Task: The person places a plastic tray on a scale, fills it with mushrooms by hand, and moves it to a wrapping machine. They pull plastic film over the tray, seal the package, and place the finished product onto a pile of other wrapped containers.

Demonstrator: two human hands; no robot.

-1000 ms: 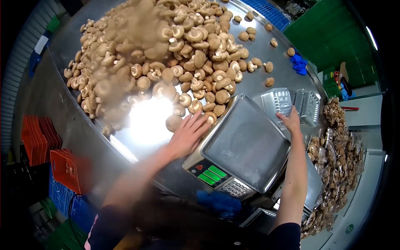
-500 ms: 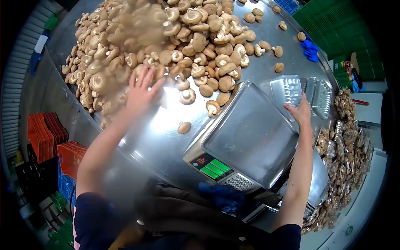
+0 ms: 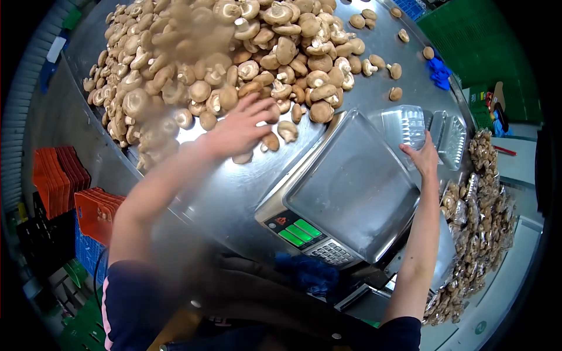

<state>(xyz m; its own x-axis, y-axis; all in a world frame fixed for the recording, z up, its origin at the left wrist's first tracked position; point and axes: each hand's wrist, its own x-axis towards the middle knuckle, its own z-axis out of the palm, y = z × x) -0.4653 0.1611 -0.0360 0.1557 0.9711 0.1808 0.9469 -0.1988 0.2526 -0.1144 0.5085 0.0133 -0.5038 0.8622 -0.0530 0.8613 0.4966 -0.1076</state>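
Left hand: the left hand (image 3: 237, 131) lies spread, fingers splayed, over the near edge of the heap of brown round-capped mushrooms (image 3: 234, 52); its fingertips touch several caps, but whether it grips any I cannot tell.
Right hand: the right hand (image 3: 422, 157) grasps the near rim of a clear ribbed plastic tray (image 3: 404, 126), fingers curled over it.
Tray: it stands tilted just past the far right edge of the scale, beside a stack of similar clear trays (image 3: 451, 137).
Scale: the grey steel weighing scale with a green display (image 3: 345, 193) sits at the near edge of the round shiny metal table (image 3: 234, 193), its pan bare.
Mushrooms: piled across the table's far half.
Right edge: packed trays of wrapped mushrooms (image 3: 483, 210) lie off the table's right side; a blue glove (image 3: 438, 73) rests near its far right rim.
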